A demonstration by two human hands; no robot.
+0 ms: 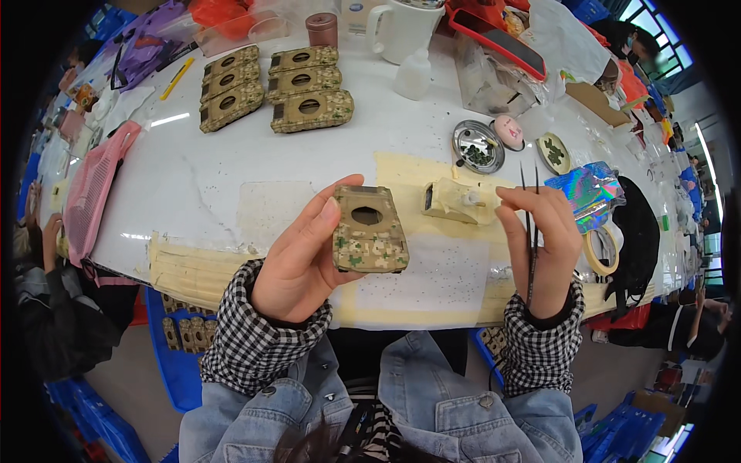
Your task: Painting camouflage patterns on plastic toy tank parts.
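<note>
My left hand [289,270] holds up a camouflage-painted toy tank hull [369,241], thumb on one side and fingers round the other. A round dark opening sits in the hull's top. In my right hand [557,239] is a pair of dark tweezers [531,258], its two thin tips apart and pointing away from me. Beside the right fingertips lies a small block wrapped in cream tape [451,202], with a whitish nozzle-like piece on it. Beyond it stands a round metal dish [494,158] with small dark green bits, next to a pink round lid [508,131].
Several more camouflage hulls [310,112] stand in two rows at the far left. A pink mesh basket [96,189] is at left. A white jug [405,35], a squeeze bottle [415,76] and a red-cased phone [498,45] stand at the back. A tape roll [593,258] lies right.
</note>
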